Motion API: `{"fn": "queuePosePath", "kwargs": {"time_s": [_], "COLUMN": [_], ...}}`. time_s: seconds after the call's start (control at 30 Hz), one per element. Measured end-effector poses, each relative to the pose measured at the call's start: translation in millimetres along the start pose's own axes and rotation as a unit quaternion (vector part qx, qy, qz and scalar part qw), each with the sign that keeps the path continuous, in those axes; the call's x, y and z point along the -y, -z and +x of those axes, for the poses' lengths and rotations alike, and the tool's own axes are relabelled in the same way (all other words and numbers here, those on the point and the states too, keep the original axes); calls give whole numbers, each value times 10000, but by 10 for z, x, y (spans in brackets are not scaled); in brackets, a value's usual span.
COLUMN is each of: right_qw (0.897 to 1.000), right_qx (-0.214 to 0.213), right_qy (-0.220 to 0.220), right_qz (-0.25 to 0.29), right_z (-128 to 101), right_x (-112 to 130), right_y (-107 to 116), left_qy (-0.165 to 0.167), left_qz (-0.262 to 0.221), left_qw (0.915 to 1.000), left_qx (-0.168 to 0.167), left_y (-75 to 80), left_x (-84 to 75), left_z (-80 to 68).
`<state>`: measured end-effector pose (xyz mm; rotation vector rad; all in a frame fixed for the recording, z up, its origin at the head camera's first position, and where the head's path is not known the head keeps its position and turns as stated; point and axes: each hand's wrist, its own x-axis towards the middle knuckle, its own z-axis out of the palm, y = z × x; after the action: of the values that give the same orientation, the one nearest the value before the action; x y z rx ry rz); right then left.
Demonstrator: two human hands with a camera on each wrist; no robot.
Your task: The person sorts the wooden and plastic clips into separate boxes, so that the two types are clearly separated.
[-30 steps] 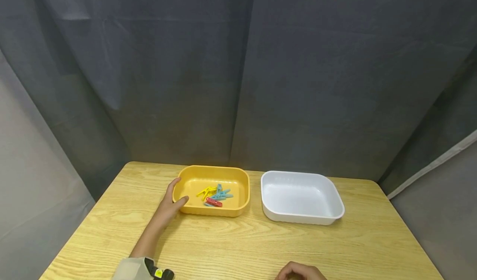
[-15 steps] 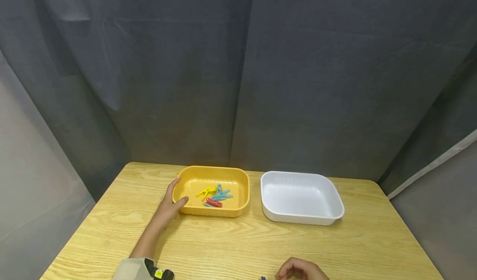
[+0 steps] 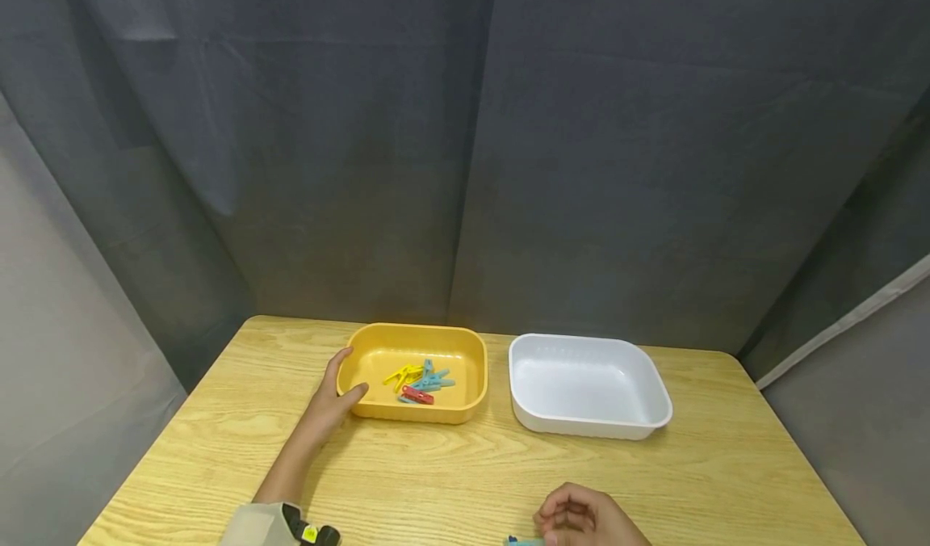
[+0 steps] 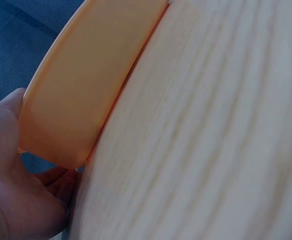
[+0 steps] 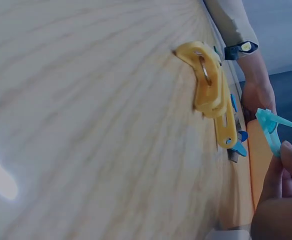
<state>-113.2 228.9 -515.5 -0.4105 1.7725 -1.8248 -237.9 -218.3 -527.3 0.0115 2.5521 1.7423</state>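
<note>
A person's left hand (image 3: 330, 401) holds the near-left corner of the yellow tray (image 3: 378, 344) on the wooden tabletop (image 3: 450, 473), thumb over the rim; the right hand (image 3: 581, 518), at the tabletop's near edge, pinches a light-blue clothes peg (image 5: 271, 131) by its end; yellow pegs (image 5: 211, 90) lie just beside it; more pegs (image 3: 421, 383) lie in the tray, the white tray (image 3: 538, 425) alongside; the peg looks light, stiff and springy, best gripped at its flat handles
</note>
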Motion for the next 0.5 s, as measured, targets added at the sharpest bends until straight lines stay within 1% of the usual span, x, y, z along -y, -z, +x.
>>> {"fn": "queuePosePath", "kwargs": {"time_s": [0.1,0.2,0.3,0.4,0.5], "right_qw": [9994,9982,9985,9988,9982], "right_qx": [-281,-503,-519,-464,-462], "right_qy": [-220,-311,-176,56,206], "right_qz": [-27,-83,-36,137,316], "right_z": [39,94,152,212,277], "right_x": [34,67,80,85,102], "right_y": [-12,-18,-14,-11,-23], "left_qy": [19,35,66,120,87], "left_qz": [40,106,33,-177,-241], "left_qw": [10000,9999,10000,9998,9997], "left_qx": [-25,-45,-60,-26,4], "left_y": [-2,-1,-4,-10,-12], "left_x": [2,0,-2,-2,-9], "left_z": [-2,-6,-4,-2,-8]}}
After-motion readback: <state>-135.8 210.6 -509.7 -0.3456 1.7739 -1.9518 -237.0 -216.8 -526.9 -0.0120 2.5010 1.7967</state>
